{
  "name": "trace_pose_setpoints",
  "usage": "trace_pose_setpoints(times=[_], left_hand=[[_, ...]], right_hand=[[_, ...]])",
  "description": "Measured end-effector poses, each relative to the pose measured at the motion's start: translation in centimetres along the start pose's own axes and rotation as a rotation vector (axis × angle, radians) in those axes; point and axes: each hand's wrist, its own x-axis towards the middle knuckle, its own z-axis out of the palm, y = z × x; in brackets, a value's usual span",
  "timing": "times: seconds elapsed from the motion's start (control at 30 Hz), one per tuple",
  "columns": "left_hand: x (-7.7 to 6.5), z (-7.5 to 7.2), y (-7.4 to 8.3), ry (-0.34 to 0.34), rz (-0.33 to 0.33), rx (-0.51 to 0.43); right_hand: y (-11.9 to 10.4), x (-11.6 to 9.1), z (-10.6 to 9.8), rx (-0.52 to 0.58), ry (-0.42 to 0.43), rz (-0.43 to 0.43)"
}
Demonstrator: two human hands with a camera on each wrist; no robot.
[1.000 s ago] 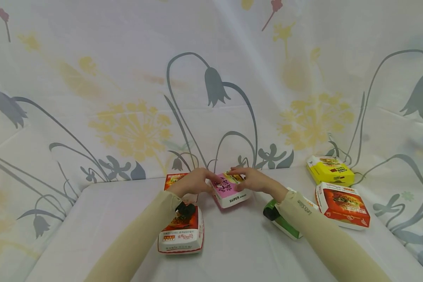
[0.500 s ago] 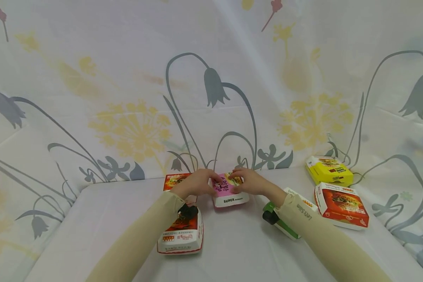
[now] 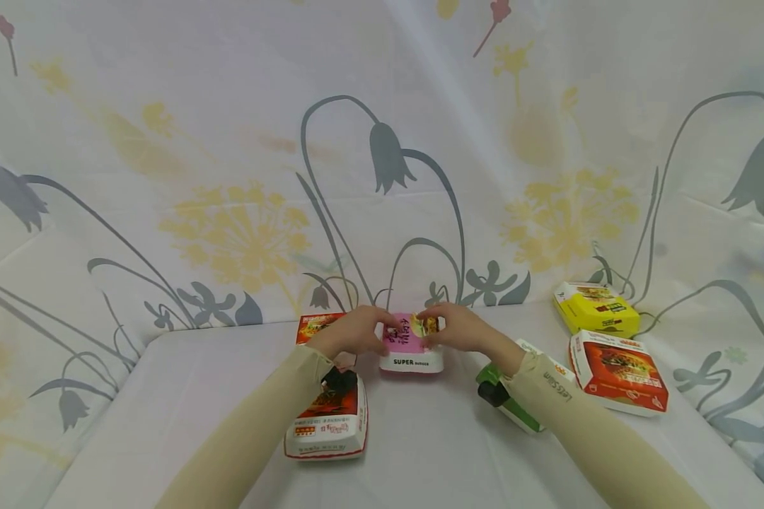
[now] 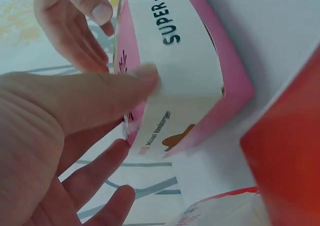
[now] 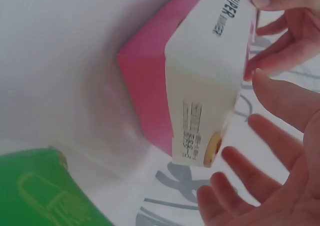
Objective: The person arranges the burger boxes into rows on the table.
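Note:
A pink and white burger box, marked SUPER, sits at the back middle of the table, its lettered front facing me. My left hand is at its left side. In the left wrist view the left thumb reaches over the box's near corner and the other fingers spread loosely. At the right side is my right hand. Its fingers are spread and relaxed in the right wrist view, with the thumb tip right at the box's top edge.
Two red and white burger boxes stand on the left, one in front and one behind, partly under my left arm. A green and white box lies beneath my right forearm. Farther right are a red box and a yellow box against the patterned cloth.
The pink burger box has turned from a slant to face straight toward me, shifting slightly left. Both hands have stayed at its sides, with only small movements.

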Motion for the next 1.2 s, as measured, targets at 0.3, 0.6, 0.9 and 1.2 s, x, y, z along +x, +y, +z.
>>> trace_pose_setpoints(times=[0.3,0.6,0.9,1.2], left_hand=[[0.3,-0.2,0.1,-0.031,-0.015,0.013],[0.3,-0.1,0.1,0.013,0.014,0.05],[0.0,0.4,1.5,-0.01,-0.031,0.084],[0.3,0.3,0.9,-0.005,-0.011,0.052]], right_hand=[[0.3,-0.1,-0.2,0.104,-0.121,-0.067],[0.2,-0.2,0.2,0.055,-0.127,-0.02],[-0.5,-0.3,1.1,0.007,-0.026,-0.006],[-0.5,-0.8,1.6,0.001,0.044,0.005]])
